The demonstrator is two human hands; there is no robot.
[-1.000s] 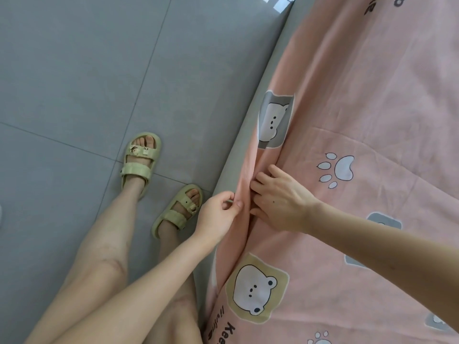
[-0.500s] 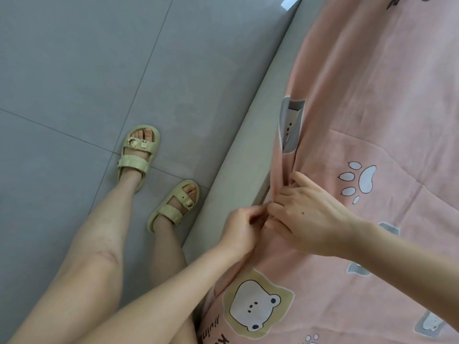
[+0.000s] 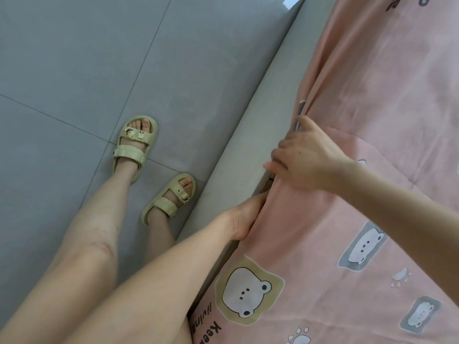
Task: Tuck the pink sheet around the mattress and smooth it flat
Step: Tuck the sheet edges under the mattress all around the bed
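Note:
The pink sheet (image 3: 372, 100), printed with bears and paw marks, covers the mattress on the right. Its left edge hangs in folds along the grey bed frame (image 3: 250, 135). My right hand (image 3: 308, 157) grips the sheet-covered mattress edge, with the thumb on top and the fingers curled over the side. Just below it, my left hand (image 3: 244, 217) lies flat in the gap between mattress and frame. Its fingers are hidden under the sheet. A dark slit (image 3: 269, 181) shows between the two hands.
Grey floor tiles (image 3: 87, 70) fill the left side. My bare legs and two pale green sandals (image 3: 135, 145) stand on them, right beside the bed frame. A bright patch (image 3: 290, 0) shows at the top edge.
My left hand let go of its pinch on the sheet edge and slid down into the gap at the mattress side. My right hand shifted to the edge and took hold there.

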